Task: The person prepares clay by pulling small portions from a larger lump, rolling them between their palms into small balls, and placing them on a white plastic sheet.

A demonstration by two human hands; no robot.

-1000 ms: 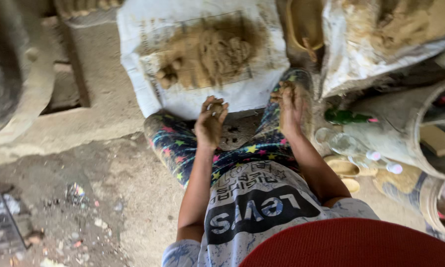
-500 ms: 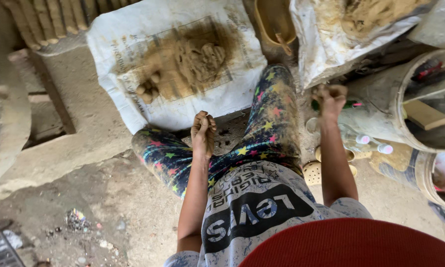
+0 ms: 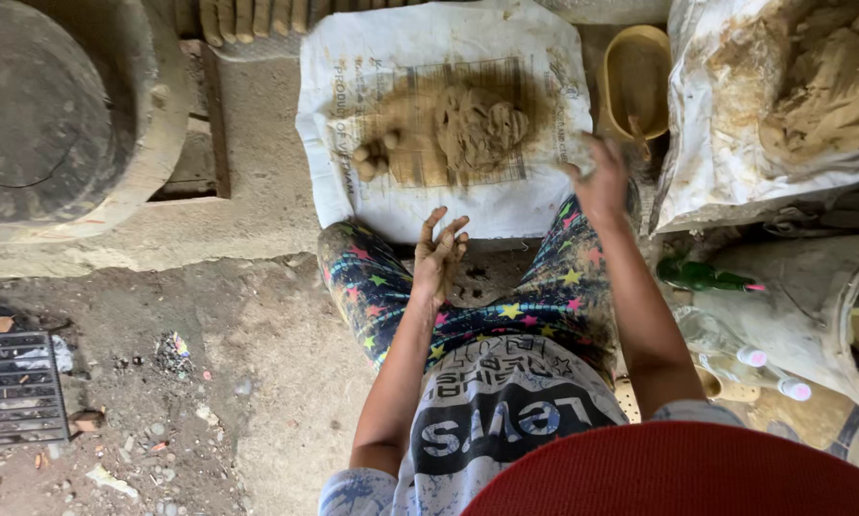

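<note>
I sit with legs in star-patterned trousers (image 3: 391, 287) in front of a white sack (image 3: 401, 57) spread on the ground. A brown clay lump (image 3: 477, 124) lies at its middle, with small clay balls (image 3: 372, 158) to its left. My left hand (image 3: 439, 253), smeared with clay, hovers over my lap with fingers spread and nothing in it. My right hand (image 3: 601, 182) is at the sack's right edge, fingers curled on a pale fold of it.
A yellow bowl (image 3: 635, 76) stands right of the sack. A big clay heap (image 3: 812, 86) rests on a plastic sheet at the upper right. A green bottle (image 3: 702, 277) and pink-capped bottles (image 3: 764, 358) lie at the right. A round stone wheel (image 3: 47, 115) is at the upper left, a drain grate (image 3: 14, 387) at the lower left.
My left hand has spread its fingers over my lap. My right hand has moved from a raised fist at the right to the sack's right edge.
</note>
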